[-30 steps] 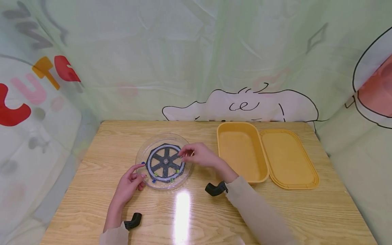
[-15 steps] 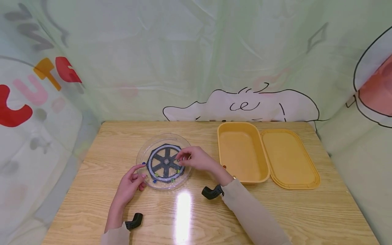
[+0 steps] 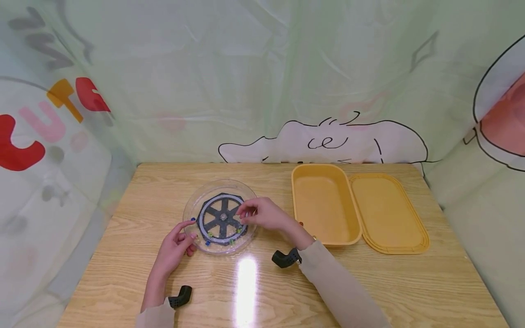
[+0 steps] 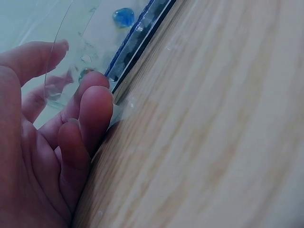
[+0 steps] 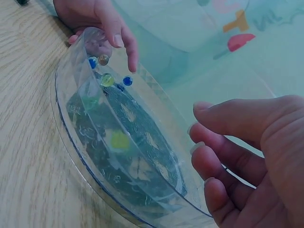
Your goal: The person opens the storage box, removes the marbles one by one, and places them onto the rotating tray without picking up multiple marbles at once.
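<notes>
A clear round dish point(image 3: 203, 190) sits on the table, with a dark spoked wheel pattern point(image 3: 223, 229) showing at its base. Several glass marbles lie in it, among them a blue marble point(image 5: 128, 80) and a yellow-green marble point(image 5: 107, 80). My left hand point(image 3: 172, 248) holds the dish's left wall, its index fingertip beside the blue marble. Over the right side of the dish hovers my right hand point(image 3: 264, 214), fingers bent and thumb apart from them. The right wrist view shows nothing between those fingers point(image 5: 205, 161).
Right of the dish stands a yellow tub point(image 3: 324, 200); a small orange-red ball point(image 3: 301, 223) shows at its left side. Beside the tub lies a matching yellow lid point(image 3: 387, 212). A printed curtain point(image 3: 254, 82) closes off the table's far edge.
My right hand has come slightly left and down over the dish, then stayed nearly still. The orange-red ball by the tub has come into sight. My left hand keeps its hold.
</notes>
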`<state>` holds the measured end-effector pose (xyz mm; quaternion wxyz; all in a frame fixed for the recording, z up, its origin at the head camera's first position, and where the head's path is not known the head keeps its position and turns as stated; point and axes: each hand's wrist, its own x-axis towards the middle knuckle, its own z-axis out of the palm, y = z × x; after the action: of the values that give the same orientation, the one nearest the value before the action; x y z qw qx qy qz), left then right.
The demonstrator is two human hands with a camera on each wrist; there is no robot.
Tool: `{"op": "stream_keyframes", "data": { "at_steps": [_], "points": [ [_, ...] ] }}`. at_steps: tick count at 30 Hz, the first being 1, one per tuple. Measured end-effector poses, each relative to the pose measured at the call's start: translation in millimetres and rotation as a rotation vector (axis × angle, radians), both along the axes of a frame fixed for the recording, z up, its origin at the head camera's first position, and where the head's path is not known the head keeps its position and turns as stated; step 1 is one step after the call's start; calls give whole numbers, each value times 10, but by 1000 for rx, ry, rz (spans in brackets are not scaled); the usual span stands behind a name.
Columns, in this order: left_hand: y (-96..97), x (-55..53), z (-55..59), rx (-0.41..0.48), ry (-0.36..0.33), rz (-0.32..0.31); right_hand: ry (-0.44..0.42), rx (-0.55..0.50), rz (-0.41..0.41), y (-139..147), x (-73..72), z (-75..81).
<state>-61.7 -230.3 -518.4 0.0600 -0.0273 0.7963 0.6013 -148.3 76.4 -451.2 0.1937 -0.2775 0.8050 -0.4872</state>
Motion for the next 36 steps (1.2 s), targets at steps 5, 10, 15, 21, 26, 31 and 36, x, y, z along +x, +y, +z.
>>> {"op": "stream_keyframes", "data": {
  "at_steps": [5, 10, 15, 21, 26, 31, 36],
  "points": [
    [3, 2, 4, 2, 3, -3, -5, -8, 11, 12, 2, 7],
    [7, 3, 4, 4, 0, -2, -3, -11, 19, 22, 1, 17],
    [11, 8, 11, 12, -12, 4, 18, -5, 12, 45, 10, 55],
    [10, 5, 11, 10, -4, 4, 80, -13, 17, 109, 23, 191],
    [12, 3, 4, 10, -4, -2, 103, 8, 19, 198, 14, 330],
    [9, 0, 16, 8, -5, 1, 96, 61, -18, 312, -15, 432],
    [8, -2, 17, -1, -3, 4, 115, 112, -64, 462, -46, 499]
  ]
}}
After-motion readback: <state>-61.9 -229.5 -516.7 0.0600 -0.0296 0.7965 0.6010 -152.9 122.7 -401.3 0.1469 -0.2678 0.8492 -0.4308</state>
